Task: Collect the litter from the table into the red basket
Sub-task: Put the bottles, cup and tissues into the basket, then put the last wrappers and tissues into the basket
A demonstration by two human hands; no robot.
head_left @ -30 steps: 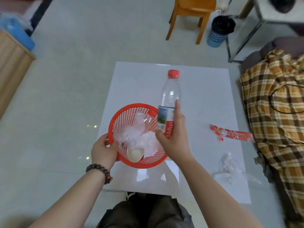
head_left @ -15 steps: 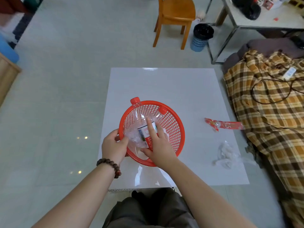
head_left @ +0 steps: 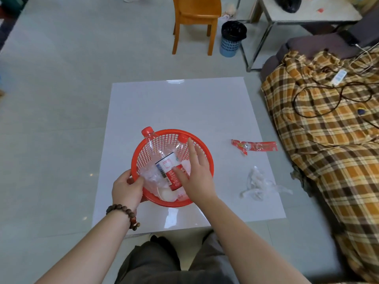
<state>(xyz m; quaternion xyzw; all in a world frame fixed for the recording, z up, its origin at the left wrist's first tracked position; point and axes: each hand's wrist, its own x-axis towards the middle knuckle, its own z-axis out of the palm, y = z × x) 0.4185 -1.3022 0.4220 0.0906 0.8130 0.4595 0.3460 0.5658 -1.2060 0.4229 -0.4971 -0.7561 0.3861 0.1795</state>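
Observation:
The red basket (head_left: 207, 160) stands on the white table (head_left: 184, 107), near its front. Two clear plastic bottles with red caps lie in it: one bottle (head_left: 158, 154) sticks its cap over the far-left rim, and a second bottle (head_left: 178, 148) lies beside it, along with crumpled clear plastic and a white cup. My left hand (head_left: 127, 187) grips the basket's near-left rim. My right hand (head_left: 194, 175) hovers over the basket's right half, fingers spread, holding nothing. A red wrapper (head_left: 254, 146) and a crumpled clear plastic bag (head_left: 258, 184) lie on the table to the right.
A plaid blanket (head_left: 328, 128) with cables covers a sofa right of the table. Across the floor stand an orange wooden chair (head_left: 194, 19), a blue bin with a black bag (head_left: 232, 37) and a metal-legged side table (head_left: 303, 15).
My right hand carried the bottle from upright beside the basket down into it, then let go and opened above it. My left hand kept hold of the rim.

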